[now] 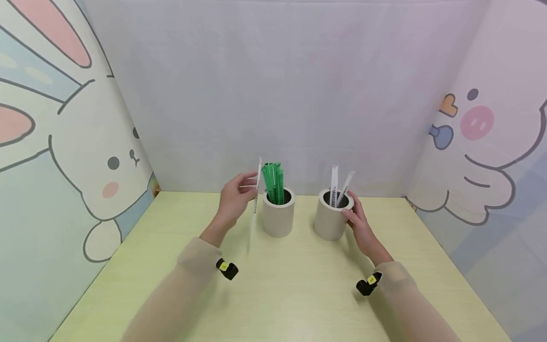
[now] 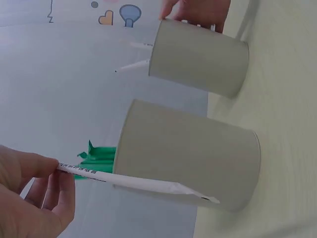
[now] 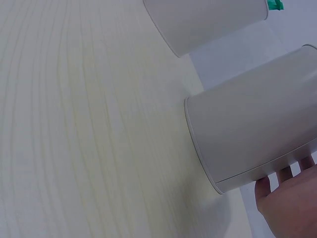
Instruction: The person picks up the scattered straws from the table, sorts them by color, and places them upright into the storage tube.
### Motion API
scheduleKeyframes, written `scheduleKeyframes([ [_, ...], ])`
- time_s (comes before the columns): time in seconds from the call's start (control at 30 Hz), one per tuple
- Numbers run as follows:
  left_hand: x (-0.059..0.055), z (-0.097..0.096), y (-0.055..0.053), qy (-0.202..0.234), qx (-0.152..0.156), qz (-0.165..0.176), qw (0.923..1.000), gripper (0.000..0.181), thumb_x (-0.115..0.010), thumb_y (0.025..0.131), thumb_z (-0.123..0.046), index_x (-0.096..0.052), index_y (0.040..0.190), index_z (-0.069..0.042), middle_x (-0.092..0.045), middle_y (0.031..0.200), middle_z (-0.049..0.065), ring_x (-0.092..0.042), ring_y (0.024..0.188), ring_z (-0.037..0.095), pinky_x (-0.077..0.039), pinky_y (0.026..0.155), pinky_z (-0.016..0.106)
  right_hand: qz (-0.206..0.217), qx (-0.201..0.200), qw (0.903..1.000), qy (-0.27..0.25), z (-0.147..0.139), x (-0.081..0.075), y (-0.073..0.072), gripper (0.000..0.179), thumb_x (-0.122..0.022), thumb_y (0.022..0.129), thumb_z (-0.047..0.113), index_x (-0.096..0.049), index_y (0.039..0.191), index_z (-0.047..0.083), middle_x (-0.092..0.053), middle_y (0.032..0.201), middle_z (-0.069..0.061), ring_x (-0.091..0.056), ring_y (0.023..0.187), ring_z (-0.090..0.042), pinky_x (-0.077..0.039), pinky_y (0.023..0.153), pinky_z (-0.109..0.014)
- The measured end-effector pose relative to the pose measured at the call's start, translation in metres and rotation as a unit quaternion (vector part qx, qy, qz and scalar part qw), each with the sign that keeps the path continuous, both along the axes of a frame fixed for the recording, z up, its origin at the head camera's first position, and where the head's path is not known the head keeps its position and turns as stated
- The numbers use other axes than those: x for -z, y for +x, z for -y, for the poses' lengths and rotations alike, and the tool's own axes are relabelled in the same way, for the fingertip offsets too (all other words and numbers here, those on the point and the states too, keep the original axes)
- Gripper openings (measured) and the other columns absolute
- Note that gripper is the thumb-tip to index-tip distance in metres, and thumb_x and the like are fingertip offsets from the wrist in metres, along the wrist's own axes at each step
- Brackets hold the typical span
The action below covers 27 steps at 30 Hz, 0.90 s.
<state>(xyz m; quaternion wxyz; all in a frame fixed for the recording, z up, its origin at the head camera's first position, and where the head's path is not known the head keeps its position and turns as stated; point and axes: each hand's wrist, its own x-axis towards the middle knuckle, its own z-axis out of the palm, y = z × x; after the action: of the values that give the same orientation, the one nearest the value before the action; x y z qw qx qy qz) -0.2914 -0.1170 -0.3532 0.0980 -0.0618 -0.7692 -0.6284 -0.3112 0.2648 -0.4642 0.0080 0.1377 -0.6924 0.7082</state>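
A white paper-wrapped straw [image 1: 257, 194] with dark print hangs upright from my left hand [image 1: 232, 199]; thumb and fingertips pinch it along its upper part. In the left wrist view that wrapped straw [image 2: 133, 182] passes in front of the left cup [image 2: 193, 153]. This pale grey cup [image 1: 278, 222] holds a bundle of green-wrapped straws [image 1: 273, 183]. My right hand [image 1: 363, 230] grips the right side of a matching cup [image 1: 328, 224], thumb near the rim and fingers round the far side. A few white-wrapped straws [image 1: 334, 185] lean inside it.
Both cups stand on a light wood-grain table [image 1: 290, 285], a small gap apart. Behind them hangs a plain pale curtain [image 1: 290, 95]. Cartoon-printed panels flank the table, a rabbit panel [image 1: 85, 175] on the left and a pig-nosed figure panel [image 1: 478, 156] on the right.
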Motion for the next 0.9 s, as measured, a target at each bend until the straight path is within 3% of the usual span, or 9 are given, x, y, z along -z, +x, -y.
scheduleKeyframes([
  [0.2,-0.02,-0.044,-0.012,0.029,0.012,-0.036,0.9989,0.048,-0.07,0.099,0.001,-0.067,0.142,-0.02,-0.071,0.129,0.007,-0.07,0.119,0.026,-0.061,0.096,0.036,0.002,0.0,1.0,-0.001,0.002,-0.001,0.0,0.067,-0.039,0.113,0.019,-0.006,0.171,0.021,-0.009,0.177,-0.011,-0.011,0.159,-0.028,-0.01,0.126,-0.065],
  [0.5,-0.049,-0.107,-0.031,0.064,0.023,-0.081,0.9944,0.049,-0.07,0.1,0.0,-0.066,0.143,-0.025,-0.071,0.128,0.003,-0.069,0.116,0.019,-0.061,0.093,0.03,0.005,0.002,1.0,0.0,0.0,0.0,-0.001,0.068,-0.04,0.113,0.021,-0.007,0.172,0.024,-0.009,0.177,-0.011,-0.013,0.158,-0.027,-0.011,0.126,-0.063],
  [0.73,-0.061,-0.146,-0.043,0.077,0.036,-0.105,0.9909,0.049,-0.07,0.102,-0.004,-0.065,0.145,-0.027,-0.07,0.129,-0.001,-0.068,0.116,0.015,-0.06,0.093,0.024,0.007,0.003,1.0,0.004,-0.001,0.002,-0.002,0.067,-0.039,0.113,0.021,-0.007,0.172,0.025,-0.009,0.177,-0.01,-0.01,0.16,-0.027,-0.01,0.127,-0.064],
  [0.9,-0.063,-0.167,-0.049,0.092,0.033,-0.125,0.9873,0.047,-0.069,0.104,-0.009,-0.064,0.145,-0.03,-0.069,0.128,-0.005,-0.067,0.115,0.009,-0.059,0.093,0.023,0.01,0.006,0.9999,0.006,-0.001,0.002,-0.002,0.067,-0.04,0.113,0.022,-0.007,0.172,0.025,-0.008,0.177,-0.01,-0.009,0.16,-0.028,-0.009,0.127,-0.064],
])
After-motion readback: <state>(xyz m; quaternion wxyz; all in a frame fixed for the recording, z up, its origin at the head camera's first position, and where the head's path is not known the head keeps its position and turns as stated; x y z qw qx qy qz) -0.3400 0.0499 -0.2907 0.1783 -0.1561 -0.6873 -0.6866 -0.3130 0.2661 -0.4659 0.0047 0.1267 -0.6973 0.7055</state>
